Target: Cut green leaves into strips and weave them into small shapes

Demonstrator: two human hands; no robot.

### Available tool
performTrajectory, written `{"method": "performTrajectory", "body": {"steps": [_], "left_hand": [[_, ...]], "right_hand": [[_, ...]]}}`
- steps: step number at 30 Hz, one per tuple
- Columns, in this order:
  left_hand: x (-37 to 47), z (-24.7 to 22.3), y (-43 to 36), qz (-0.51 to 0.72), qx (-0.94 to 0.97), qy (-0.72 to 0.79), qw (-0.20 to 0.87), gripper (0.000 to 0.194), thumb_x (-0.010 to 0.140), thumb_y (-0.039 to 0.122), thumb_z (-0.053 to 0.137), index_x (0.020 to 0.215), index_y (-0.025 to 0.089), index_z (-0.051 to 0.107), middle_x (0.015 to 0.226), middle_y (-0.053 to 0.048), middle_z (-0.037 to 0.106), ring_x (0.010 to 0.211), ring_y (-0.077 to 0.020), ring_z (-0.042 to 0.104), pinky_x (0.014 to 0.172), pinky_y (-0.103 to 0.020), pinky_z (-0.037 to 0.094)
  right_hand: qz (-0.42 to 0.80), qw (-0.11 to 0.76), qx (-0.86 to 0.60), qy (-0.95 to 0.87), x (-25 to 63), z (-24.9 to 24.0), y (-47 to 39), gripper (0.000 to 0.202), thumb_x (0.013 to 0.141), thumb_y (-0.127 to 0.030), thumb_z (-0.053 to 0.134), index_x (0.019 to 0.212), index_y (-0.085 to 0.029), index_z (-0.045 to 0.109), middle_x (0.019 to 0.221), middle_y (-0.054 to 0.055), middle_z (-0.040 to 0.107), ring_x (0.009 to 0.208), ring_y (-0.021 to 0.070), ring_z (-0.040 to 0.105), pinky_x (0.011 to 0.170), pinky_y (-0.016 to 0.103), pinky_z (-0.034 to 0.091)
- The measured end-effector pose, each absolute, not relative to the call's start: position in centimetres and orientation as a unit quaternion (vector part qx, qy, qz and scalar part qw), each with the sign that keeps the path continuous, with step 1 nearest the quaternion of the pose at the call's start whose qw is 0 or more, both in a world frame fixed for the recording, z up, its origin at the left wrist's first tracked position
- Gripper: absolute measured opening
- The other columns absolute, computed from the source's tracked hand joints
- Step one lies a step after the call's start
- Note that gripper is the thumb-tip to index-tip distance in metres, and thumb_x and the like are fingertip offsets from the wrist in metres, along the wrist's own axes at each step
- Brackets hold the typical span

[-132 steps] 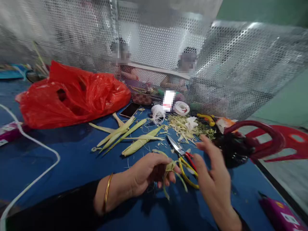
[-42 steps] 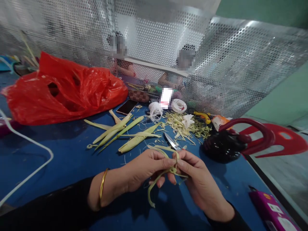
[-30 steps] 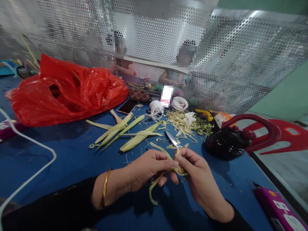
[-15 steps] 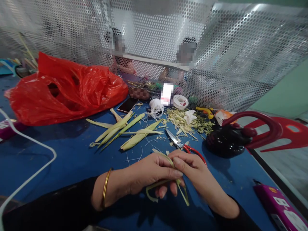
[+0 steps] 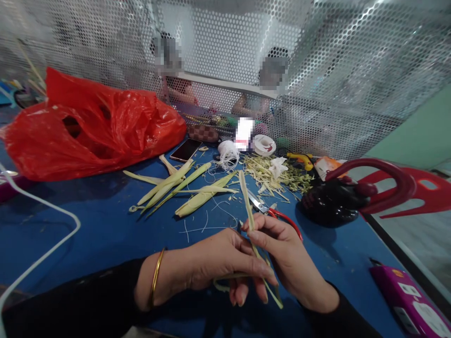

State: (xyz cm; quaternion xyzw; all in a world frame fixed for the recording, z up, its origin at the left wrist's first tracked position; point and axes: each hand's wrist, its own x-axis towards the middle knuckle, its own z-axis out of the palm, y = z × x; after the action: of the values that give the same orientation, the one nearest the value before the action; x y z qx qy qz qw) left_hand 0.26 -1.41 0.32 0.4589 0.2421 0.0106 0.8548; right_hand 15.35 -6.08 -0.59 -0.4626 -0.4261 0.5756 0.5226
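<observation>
My left hand (image 5: 236, 263) is closed on pale green leaf strips that look like corn husk, and a loop and loose ends hang below its fingers. My right hand (image 5: 278, 249) pinches one leaf strip (image 5: 245, 195) between thumb and fingers, and the strip's flat upper end stands up above the hand. Scissors (image 5: 282, 220) with red handles lie open on the table just beyond my right hand. Several whole husk leaves (image 5: 202, 197) lie ahead of my left hand, with white thread (image 5: 197, 229) scattered nearer. The meeting point of the strips is partly hidden by my fingers.
A red plastic bag (image 5: 95, 126) fills the left back. Behind the leaves are a phone (image 5: 186, 150), a thread ball (image 5: 228, 154), a white spool (image 5: 264, 145) and leaf scraps (image 5: 264, 173). A black pot-like object (image 5: 331, 206) and a purple power strip (image 5: 405, 295) stand right.
The strip's end has swung up and now stands upright above my right hand. My hands have moved slightly apart, the left fingers a little lower.
</observation>
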Motion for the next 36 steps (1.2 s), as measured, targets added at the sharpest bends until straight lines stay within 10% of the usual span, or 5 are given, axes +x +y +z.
{"method": "performTrajectory", "body": {"steps": [12,29,36], "left_hand": [[0.1,0.5,-1.0,0.199,0.418,0.277,0.842,0.025,0.075,0.036,0.070,0.082,0.012,0.074,0.063,-0.001,0.065,0.043,-0.0055,0.054,0.045,-0.016,0.043],[0.0,-0.2,-0.6,0.177,0.454,0.282,0.826,0.026,0.076,0.038,0.069,0.076,0.013,0.070,0.067,-0.003,0.069,0.048,-0.0087,0.058,0.048,-0.019,0.043],[0.2,0.3,-0.2,0.249,0.426,0.313,0.812,0.025,0.073,0.037,0.074,0.079,0.013,0.075,0.064,-0.002,0.067,0.054,-0.0088,0.057,0.056,-0.021,0.043]], "right_hand": [[0.289,0.535,-0.611,-0.508,16.7,0.1,-5.7,0.027,0.085,-0.042,0.060,0.072,-0.020,0.068,0.074,0.001,0.063,0.071,0.0171,0.056,0.067,0.028,0.043],[0.567,0.544,-0.494,-0.372,15.6,0.1,-6.1,0.021,0.078,-0.034,0.073,0.069,-0.019,0.061,0.057,-0.005,0.052,0.053,0.0090,0.049,0.055,0.022,0.038],[0.214,0.571,-0.594,-0.525,16.2,-0.5,-6.4,0.008,0.083,-0.029,0.066,0.081,-0.021,0.066,0.083,0.002,0.063,0.079,0.0181,0.057,0.075,0.031,0.044]]}}
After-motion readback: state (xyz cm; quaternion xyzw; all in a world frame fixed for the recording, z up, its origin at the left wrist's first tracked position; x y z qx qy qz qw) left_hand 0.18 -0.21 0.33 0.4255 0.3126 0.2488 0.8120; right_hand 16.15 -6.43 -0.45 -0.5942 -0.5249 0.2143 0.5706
